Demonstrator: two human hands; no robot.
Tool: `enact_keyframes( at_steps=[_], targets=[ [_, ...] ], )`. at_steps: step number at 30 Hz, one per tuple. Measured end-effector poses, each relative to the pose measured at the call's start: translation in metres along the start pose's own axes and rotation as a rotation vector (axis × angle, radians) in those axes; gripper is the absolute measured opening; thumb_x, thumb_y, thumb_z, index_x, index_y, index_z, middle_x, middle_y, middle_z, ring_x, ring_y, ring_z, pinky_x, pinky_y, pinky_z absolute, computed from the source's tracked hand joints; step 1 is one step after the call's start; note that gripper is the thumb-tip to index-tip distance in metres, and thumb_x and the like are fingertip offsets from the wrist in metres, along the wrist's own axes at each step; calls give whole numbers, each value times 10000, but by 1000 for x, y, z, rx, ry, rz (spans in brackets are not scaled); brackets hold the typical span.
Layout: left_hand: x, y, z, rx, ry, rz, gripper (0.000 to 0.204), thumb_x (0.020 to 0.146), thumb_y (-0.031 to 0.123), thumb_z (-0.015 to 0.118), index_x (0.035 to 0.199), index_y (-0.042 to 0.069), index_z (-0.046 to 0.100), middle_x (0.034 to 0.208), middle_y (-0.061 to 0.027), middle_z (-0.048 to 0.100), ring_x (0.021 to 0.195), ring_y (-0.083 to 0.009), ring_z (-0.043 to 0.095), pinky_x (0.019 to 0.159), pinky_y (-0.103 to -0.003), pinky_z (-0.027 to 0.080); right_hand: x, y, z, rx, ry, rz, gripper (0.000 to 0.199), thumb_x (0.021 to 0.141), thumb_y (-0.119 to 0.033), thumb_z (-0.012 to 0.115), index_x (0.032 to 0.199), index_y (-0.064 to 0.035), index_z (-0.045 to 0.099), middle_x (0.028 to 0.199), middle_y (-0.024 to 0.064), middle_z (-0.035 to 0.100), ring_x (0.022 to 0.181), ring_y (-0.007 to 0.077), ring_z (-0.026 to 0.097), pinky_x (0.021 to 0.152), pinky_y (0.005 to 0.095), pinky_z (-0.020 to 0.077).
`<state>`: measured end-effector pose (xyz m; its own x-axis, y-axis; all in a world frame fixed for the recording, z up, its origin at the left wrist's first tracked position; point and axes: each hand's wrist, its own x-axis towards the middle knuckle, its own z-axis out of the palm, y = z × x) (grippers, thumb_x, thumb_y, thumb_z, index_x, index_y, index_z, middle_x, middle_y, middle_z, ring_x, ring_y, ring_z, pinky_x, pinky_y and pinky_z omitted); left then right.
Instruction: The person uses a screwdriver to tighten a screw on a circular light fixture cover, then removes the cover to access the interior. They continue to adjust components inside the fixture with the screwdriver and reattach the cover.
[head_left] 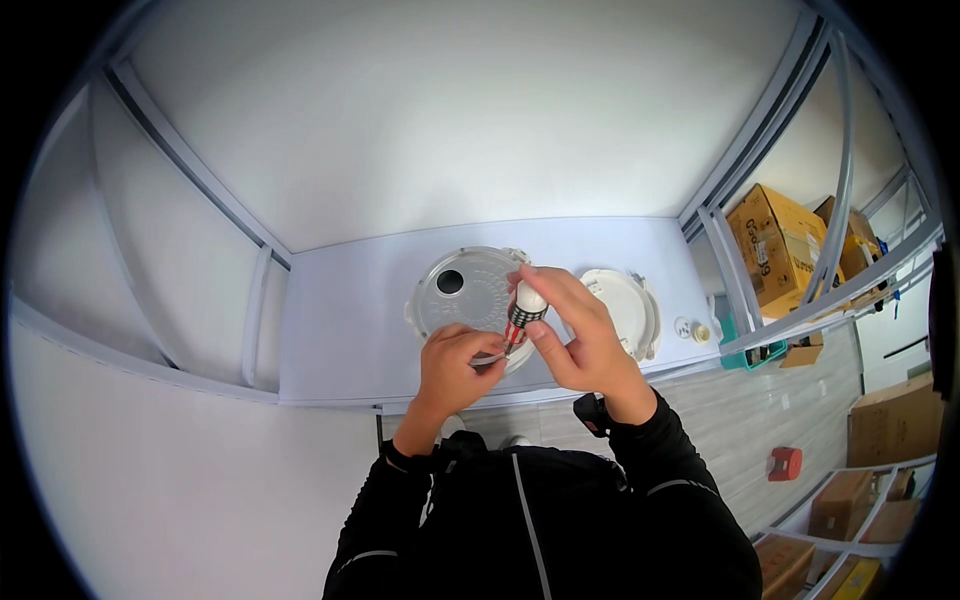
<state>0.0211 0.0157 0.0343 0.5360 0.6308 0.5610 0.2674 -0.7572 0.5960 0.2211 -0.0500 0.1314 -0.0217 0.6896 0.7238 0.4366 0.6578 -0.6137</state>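
A round, grey translucent cover (478,300) with a black circle near its far left edge lies flat on the white table (340,320). My right hand (585,345) grips a screwdriver (524,312) with a white butt and a black-and-red patterned handle. It is tilted, with its tip pointing down at the cover's near right edge. My left hand (455,370) rests at that edge beside the tip, thumb and fingers pinched together; whatever is between them is too small to make out. The exact contact of the tip is hidden by the fingers.
To the right lies a white round housing part (625,310). Beyond it are a small white disc (683,327) and a small yellowish round piece (701,333). Frame posts flank the table. A teal basket (745,355), cardboard boxes (775,245) and a red stool (785,463) stand right.
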Motion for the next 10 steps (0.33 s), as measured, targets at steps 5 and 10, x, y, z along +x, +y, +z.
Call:
enact_keyframes(
  at_steps=[5,10],
  targets=[
    [0,-1,-1,26,-3,3,276,693,108,868,944,151,762,842,61,787,801,-204,716,783,-379,545,-11,4,-6,-192,-94,43,623,926,-124,756,1501,-2,551,1319,187,590,1131,352,628,971,406,531],
    [0,-1,-1,8,-31,-21,284,713,158,899,969,153,776,851,60,788,802,-213,716,781,-383,547,0,9,-5,126,-168,84,914,877,-329,854,1627,-55,408,1502,202,512,1368,337,524,1126,410,422]
  ],
)
